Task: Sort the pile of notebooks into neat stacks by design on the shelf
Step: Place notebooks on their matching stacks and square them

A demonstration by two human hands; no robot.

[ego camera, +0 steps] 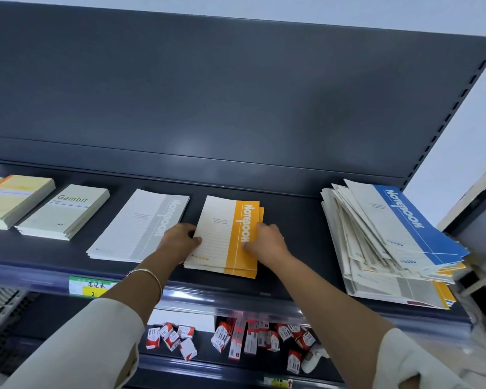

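A small stack of orange-striped notebooks (222, 234) lies in the middle of the dark shelf (292, 209). My left hand (178, 238) grips its left edge, thumb on the cover. My right hand (265, 242) holds the right edge, fingers curled over the orange stripe. To the left lie a grey-striped stack (141, 226), a "Gambit" stack (63, 211) and a yellow-green stack (14, 200). At the right sits the untidy pile of mixed notebooks (387, 248), a blue-striped one (413, 220) on top.
The shelf's back panel (236, 94) rises behind the stacks. A price strip with a green-yellow label (91, 286) runs along the front edge. Below, a lower shelf holds several small red-and-white boxes (236, 339). The pile overhangs the shelf's right end.
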